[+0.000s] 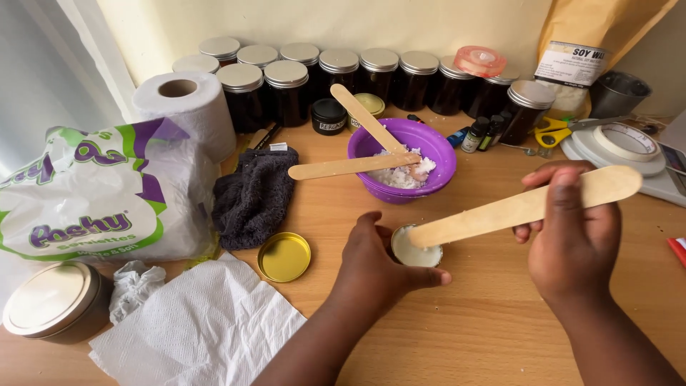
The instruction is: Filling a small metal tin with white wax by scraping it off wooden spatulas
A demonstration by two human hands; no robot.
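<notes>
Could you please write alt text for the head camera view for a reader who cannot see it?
The left hand steadies a small round tin on a wooden table while the right hand presses a flat wooden stick into it. Behind stand a purple bowl and dark jars.

Bare counter (493,314) lies open in front and to the right. The purple bowl (402,161) with its sticks, the gold lid (284,256) and the paper towel (204,329) crowd the left and back.

Bowl (402,154) sits mid-bench (486,314): jars (339,75) lined up behind it, cloth (254,196) to its left, lid (284,256) left and in front, small tin (416,251) directly in front, scale (629,154) off right, two sticks (357,136) resting in it.
</notes>
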